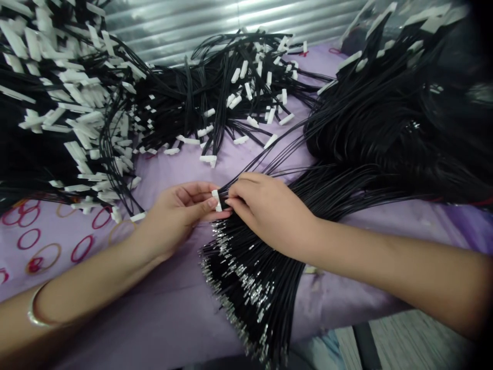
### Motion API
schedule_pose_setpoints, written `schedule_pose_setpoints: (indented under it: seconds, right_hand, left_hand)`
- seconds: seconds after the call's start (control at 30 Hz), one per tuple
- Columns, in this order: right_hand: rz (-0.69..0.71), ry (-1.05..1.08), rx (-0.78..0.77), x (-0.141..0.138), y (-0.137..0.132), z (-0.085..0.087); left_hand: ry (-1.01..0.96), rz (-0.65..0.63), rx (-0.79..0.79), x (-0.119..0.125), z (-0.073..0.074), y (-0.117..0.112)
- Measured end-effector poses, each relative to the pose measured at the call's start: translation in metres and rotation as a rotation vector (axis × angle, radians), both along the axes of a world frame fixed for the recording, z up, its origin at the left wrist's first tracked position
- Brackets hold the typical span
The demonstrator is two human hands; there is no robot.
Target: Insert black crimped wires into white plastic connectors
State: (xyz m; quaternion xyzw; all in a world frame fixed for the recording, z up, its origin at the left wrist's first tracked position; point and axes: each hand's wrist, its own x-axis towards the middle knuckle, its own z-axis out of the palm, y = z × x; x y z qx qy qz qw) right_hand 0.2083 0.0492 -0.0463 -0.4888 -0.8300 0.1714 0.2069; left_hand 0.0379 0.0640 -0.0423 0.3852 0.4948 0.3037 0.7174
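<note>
Between finger and thumb, my left hand (188, 208) pinches a small white plastic connector (216, 200). My right hand (265, 205) is closed on several thin black wires (227, 191) right at the connector's edge, so the two hands almost meet. The wires run back to the upper right from there. Under and beside my right hand fans out a thick bundle of loose black wires (269, 267), with bare silvery metal terminals (246, 282) at their ends. My fingertips partly hide where wires and connector join.
A large heap of black cables with white connectors (77, 123) lies at the left. Another such pile (215, 97) is at the back, before a ribbed metallic shutter (239, 20). Coiled black wires (377, 123) fill the right. A purple cloth (162, 308) covers the surface.
</note>
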Motion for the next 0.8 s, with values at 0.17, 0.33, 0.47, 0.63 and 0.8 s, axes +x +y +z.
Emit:
schedule_pose_setpoints:
  seconds: [0.17,0.33,0.47,0.63,0.8]
  right_hand:
    - [0.034,0.004,0.024,0.002,0.0,-0.001]
    - [0.019,-0.03,0.035,-0.002,-0.001,-0.002]
    - [0.002,-0.064,0.123,-0.012,-0.001,-0.004]
    - [0.053,-0.115,0.146,-0.011,-0.002,-0.001]
    - [0.015,-0.006,-0.009,0.005,-0.002,0.004]
  left_hand:
    - [-0.032,-0.032,0.0,-0.002,-0.001,0.003]
    - [0.023,-0.031,0.079,0.0,-0.007,0.002]
    - [0.036,-0.02,0.105,0.002,-0.009,0.002]
    - [0.006,-0.037,0.093,0.0,-0.01,0.002]
    - [-0.003,-0.094,0.078,-0.003,-0.009,0.003]
